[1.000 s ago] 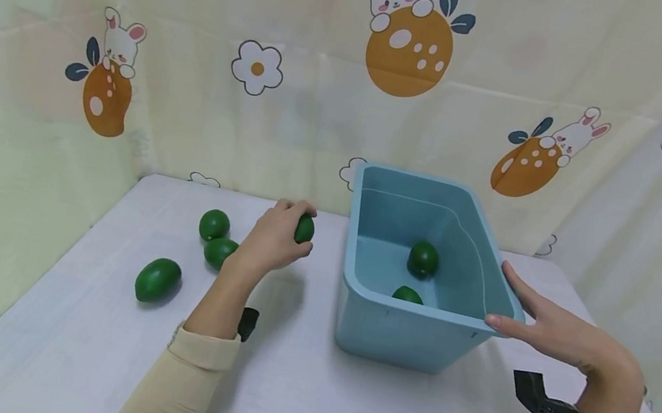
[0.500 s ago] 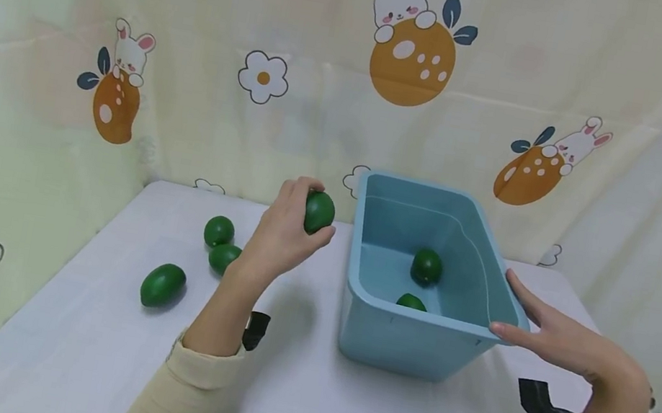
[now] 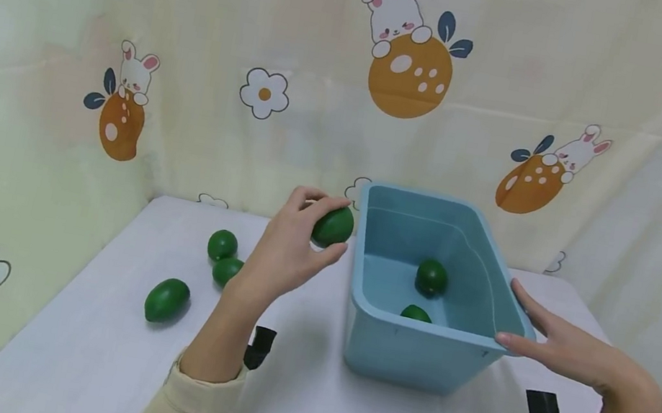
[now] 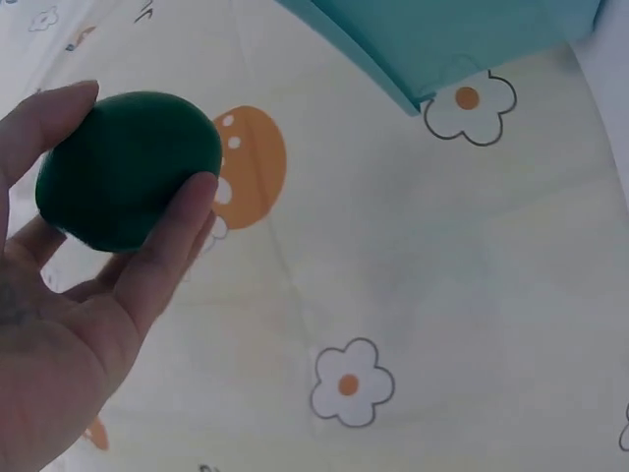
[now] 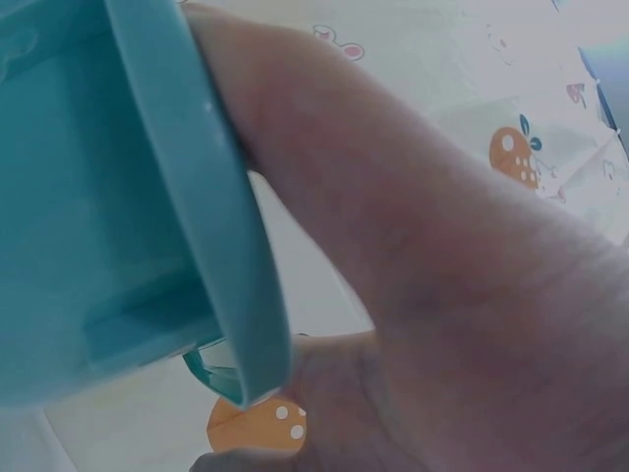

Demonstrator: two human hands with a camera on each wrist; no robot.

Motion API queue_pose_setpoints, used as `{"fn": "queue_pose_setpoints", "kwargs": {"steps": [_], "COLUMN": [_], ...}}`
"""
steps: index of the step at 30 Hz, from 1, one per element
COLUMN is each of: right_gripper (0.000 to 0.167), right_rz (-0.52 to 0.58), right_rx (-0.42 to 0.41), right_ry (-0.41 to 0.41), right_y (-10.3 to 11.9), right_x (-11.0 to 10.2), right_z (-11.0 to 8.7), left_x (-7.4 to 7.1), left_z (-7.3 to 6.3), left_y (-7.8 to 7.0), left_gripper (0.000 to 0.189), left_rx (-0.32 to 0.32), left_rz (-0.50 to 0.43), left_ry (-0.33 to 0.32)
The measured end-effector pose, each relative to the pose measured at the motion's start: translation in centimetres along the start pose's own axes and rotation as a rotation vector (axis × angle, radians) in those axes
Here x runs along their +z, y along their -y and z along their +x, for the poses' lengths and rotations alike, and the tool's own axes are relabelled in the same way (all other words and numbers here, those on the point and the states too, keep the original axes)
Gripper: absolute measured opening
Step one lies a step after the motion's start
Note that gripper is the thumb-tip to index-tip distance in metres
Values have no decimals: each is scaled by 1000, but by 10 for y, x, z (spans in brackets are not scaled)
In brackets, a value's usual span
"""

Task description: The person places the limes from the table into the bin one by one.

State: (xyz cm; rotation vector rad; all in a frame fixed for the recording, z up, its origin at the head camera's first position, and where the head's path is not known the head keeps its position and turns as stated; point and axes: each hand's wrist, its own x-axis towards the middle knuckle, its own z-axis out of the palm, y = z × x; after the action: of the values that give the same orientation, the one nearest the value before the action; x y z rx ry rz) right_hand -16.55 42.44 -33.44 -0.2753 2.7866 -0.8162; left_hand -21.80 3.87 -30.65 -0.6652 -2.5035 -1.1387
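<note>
My left hand [image 3: 287,250] holds a green lime [image 3: 334,227] between thumb and fingers, raised above the table just left of the blue plastic bin [image 3: 418,356]. In the left wrist view the lime [image 4: 128,172] sits at the fingertips, clear of the palm. Inside the bin lie two more limes; one [image 3: 431,277] shows well, the other [image 3: 416,313] is partly hidden by the front wall. My right hand [image 3: 576,350] grips the bin's near right corner, thumb at the front rim and fingers along the right side. In the right wrist view the rim [image 5: 211,216] lies against this hand.
On the left of the white-covered table [image 3: 103,351] are three more limes: one at the back [image 3: 222,245], one touching it [image 3: 226,271] partly behind my left arm, and one nearer [image 3: 167,300]. A patterned curtain [image 3: 302,143] hangs behind the table.
My left hand has lifted the lime and carried it right toward the bin. The right hand has stayed on the bin's corner. The whole head view has shifted slightly.
</note>
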Motion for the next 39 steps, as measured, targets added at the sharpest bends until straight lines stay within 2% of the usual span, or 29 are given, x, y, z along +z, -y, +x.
{"fn": "queue_pose_setpoints", "kwargs": {"steps": [4,8,14,22,28,33,36,39], "right_gripper": [89,89,90,92,92,93,93,93], "right_rz": [6,31,66,118,139,169,172,176], "right_rx": [-8,-24,-35,-54,-56,-62,-60,-61], "right_ry": [-21,-30,-46,-66,-48,-36,-40,-53], "right_y": [-1,-1,-2,-3,-4,-5,-5,-5], "right_x": [0,0,0,0,2,3,3,2], "right_z": [-3,-5,-10,-14,-14,-15,-17,-20], "left_x": [3,8,18,33,42,50,55,58], "left_z": [-3,-8,-14,-16,-20,-21,-20,-16], "left_y": [-8,-17,-30,-40,-39,-38,-37,-36], "left_gripper": [54,54,53,52,52,52,50,48], "left_rx": [101,149,165,215,222,203,195,219], "left_rz": [5,-1,-7,4,0,-23,-37,-33], "left_ry": [10,32,68,117,128,147,159,158]}}
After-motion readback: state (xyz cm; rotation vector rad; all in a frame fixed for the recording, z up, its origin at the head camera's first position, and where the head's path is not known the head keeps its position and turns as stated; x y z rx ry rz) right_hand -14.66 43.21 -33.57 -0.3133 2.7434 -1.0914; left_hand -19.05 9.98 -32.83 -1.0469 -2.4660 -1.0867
